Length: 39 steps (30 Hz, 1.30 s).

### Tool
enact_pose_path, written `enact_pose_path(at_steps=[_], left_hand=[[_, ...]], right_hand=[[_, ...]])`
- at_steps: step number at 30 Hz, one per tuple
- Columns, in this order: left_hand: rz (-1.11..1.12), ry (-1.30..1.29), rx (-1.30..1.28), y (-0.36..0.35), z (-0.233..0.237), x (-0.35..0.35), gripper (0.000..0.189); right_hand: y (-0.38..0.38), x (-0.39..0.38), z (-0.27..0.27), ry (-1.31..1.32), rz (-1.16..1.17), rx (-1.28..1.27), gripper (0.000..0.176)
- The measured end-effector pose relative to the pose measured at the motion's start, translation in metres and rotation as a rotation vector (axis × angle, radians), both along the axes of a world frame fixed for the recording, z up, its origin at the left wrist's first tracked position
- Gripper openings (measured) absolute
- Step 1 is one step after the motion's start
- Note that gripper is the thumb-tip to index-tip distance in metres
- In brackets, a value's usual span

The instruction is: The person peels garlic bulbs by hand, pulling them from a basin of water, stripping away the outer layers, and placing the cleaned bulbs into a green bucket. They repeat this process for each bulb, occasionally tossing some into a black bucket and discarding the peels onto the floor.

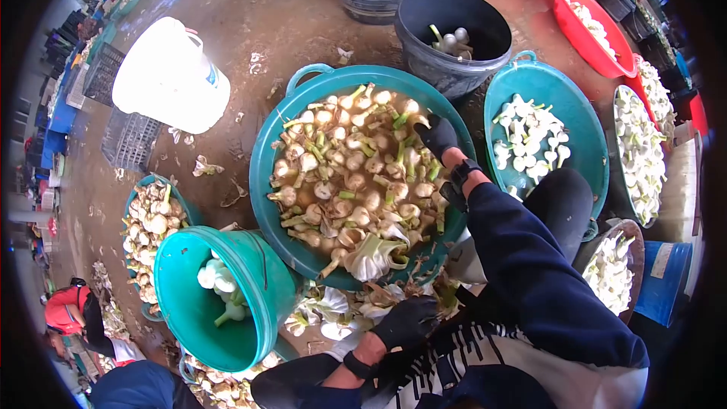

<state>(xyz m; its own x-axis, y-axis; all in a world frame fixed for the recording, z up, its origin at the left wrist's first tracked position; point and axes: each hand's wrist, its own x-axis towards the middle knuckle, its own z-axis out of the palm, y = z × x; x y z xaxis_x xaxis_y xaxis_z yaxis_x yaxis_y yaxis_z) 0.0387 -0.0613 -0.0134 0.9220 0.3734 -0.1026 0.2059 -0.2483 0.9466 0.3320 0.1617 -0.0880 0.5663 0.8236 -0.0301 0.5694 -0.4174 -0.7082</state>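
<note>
My right hand [437, 137], in a black glove, reaches over the right side of a large teal tub [266, 204]. Its fingertips close on a garlic bulb [413, 118] at the water's edge. Many garlic bulbs [356, 182] with cut green stems float in the tub's brownish water. Low in front of my body is my left hand [407, 323], also black-gloved, with curled fingers; what they hold, if anything, is hidden. A large pale garlic head with loose skins [375, 257] lies at the tub's near edge, just beyond the left hand.
A tilted green bucket [265, 273] with white bulbs stands left, a teal basin [587, 98] of peeled garlic right. Behind are a black bucket [454, 72] and white bucket [163, 76]. Red basins [598, 57] line the far right. A person [68, 310] is at lower left.
</note>
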Motion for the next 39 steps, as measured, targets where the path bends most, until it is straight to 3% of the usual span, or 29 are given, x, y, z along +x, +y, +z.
enact_pose_path(at_steps=[4,9,13,16,18,19,21,24,25,28,34,39], left_hand=[[0.030,-0.013,0.049,0.014,0.013,0.004,0.020],[0.048,-0.001,0.000,0.018,0.011,0.002,0.021],[0.294,0.018,-0.092,0.018,0.014,0.008,0.021],[0.416,0.012,-0.092,0.030,0.019,0.008,0.023],[0.520,-0.080,-0.106,0.035,0.012,0.006,0.027],[0.522,-0.064,-0.018,0.037,0.002,0.002,0.037],[0.621,-0.059,-0.098,0.046,0.005,-0.003,0.045],[0.818,-0.125,-0.237,0.061,0.013,-0.007,0.051],[0.892,-0.128,-0.460,0.068,0.031,-0.009,0.050],[1.087,-0.225,-0.560,0.084,0.055,-0.011,0.045],[1.231,-0.366,-0.544,0.084,0.037,-0.030,0.038],[1.200,-0.374,-0.396,0.081,0.039,-0.028,0.040]], right_hand=[[0.027,-0.002,-0.033,-0.137,-0.088,-0.286,0.055],[0.039,0.004,-0.044,0.126,0.024,-0.415,0.050],[0.027,0.000,-0.027,0.161,-0.007,-0.288,0.052],[0.012,-0.003,-0.027,0.218,-0.069,0.075,0.053],[0.001,-0.014,-0.004,0.204,-0.044,0.164,0.054],[-0.006,-0.022,0.003,0.224,-0.021,0.233,0.052],[-0.019,-0.042,0.018,0.349,0.124,0.425,0.047],[-0.056,-0.091,0.078,0.389,0.385,0.511,0.049],[-0.069,-0.106,0.090,0.319,0.454,0.486,0.047],[-0.104,-0.145,0.113,0.304,0.639,0.469,0.050],[-0.135,-0.168,0.127,0.514,0.704,0.431,0.053],[-0.140,-0.175,0.141,0.437,0.497,0.323,0.018]])
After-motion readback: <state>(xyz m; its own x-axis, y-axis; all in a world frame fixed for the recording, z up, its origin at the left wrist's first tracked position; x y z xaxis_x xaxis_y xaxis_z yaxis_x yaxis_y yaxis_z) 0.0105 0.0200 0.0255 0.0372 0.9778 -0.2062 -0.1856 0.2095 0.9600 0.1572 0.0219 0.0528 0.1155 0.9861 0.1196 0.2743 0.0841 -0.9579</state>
